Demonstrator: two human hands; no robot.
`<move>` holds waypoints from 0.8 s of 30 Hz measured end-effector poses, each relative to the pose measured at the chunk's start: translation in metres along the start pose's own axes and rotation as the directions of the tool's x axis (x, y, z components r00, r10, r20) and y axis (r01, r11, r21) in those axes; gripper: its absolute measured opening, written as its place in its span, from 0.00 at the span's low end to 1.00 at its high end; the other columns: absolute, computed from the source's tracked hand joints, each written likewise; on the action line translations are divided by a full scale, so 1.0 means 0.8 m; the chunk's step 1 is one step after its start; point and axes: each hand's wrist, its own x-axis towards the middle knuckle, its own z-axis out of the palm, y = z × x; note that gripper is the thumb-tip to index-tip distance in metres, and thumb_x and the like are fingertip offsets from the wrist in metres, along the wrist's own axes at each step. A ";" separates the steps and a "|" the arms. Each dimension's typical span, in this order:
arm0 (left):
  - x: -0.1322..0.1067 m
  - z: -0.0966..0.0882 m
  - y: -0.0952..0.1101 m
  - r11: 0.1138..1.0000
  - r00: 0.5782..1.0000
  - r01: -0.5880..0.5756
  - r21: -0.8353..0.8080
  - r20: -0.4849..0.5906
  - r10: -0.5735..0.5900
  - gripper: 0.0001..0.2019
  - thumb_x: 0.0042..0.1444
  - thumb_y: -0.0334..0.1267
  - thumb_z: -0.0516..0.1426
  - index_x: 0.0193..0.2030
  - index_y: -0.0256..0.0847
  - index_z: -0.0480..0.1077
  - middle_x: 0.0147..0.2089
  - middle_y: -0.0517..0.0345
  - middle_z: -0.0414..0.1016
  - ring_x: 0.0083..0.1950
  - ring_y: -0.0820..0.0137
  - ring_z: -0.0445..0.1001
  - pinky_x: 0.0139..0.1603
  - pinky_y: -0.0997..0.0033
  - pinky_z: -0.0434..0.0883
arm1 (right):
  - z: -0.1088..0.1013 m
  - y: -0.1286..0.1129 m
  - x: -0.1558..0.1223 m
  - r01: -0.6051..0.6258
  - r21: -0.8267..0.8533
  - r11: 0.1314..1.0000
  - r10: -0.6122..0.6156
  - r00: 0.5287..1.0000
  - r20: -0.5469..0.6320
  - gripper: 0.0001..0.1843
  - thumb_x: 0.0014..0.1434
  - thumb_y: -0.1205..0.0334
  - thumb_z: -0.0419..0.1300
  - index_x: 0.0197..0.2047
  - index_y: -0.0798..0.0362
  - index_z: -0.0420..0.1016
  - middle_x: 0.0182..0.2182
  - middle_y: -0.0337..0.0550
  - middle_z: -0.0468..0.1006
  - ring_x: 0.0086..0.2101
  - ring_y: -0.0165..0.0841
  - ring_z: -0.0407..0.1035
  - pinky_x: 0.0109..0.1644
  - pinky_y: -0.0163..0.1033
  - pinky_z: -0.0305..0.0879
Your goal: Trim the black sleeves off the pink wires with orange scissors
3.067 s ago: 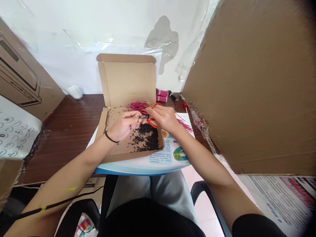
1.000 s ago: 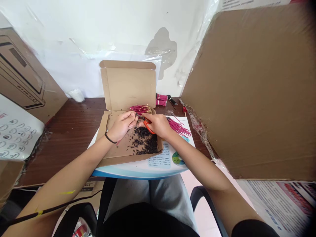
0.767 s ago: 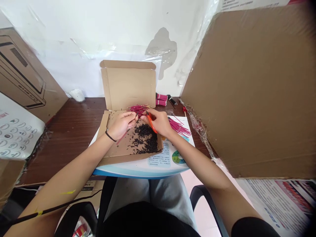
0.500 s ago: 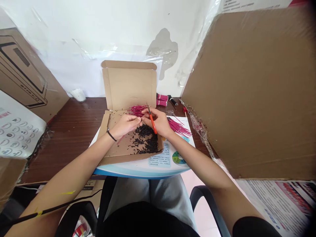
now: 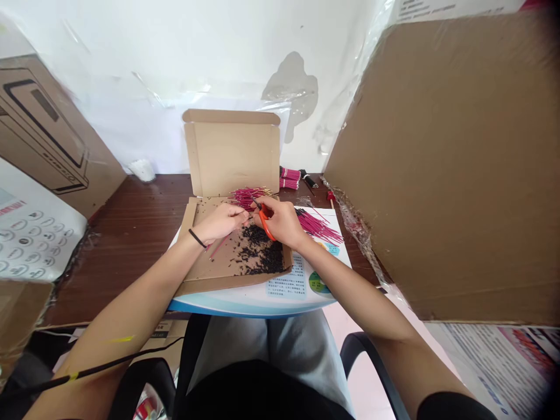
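Short black pieces [image 5: 270, 258] lie at four o'clock in the cardboard box [image 5: 210, 283]. Over it, the left hand [image 5: 222, 223] pinches a pink wire [image 5: 217, 249] — its tail trailing toward seven — and the right hand [image 5: 284, 223] grips orange-handled scissors [image 5: 265, 221]. More pink wires [image 5: 245, 197] heap at one o'clock; farther, tied bundles [image 5: 289, 179] rest on the desk [image 5: 140, 233].

A person's left hand [image 5: 225, 223] and right hand [image 5: 282, 221] face each other, fingertips [image 5: 245, 216] close together, contact between them unclear. The left pinches thumb to forefinger; the right curls inward, fingers bent. Behind the hands, the bare left forearm [image 5: 146, 294] and right forearm [image 5: 350, 286] angle apart toward the body.
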 end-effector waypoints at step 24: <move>-0.002 -0.006 -0.012 0.887 0.981 0.150 -0.436 0.178 -0.078 0.16 0.52 0.47 0.62 0.25 0.35 0.71 0.17 0.69 0.52 0.19 0.81 0.49 0.22 0.78 0.51 | 0.003 0.003 0.007 -0.148 0.434 0.889 0.129 0.989 0.074 0.12 0.51 0.60 0.65 0.39 0.51 0.70 0.36 0.43 0.82 0.40 0.34 0.77 0.49 0.43 0.71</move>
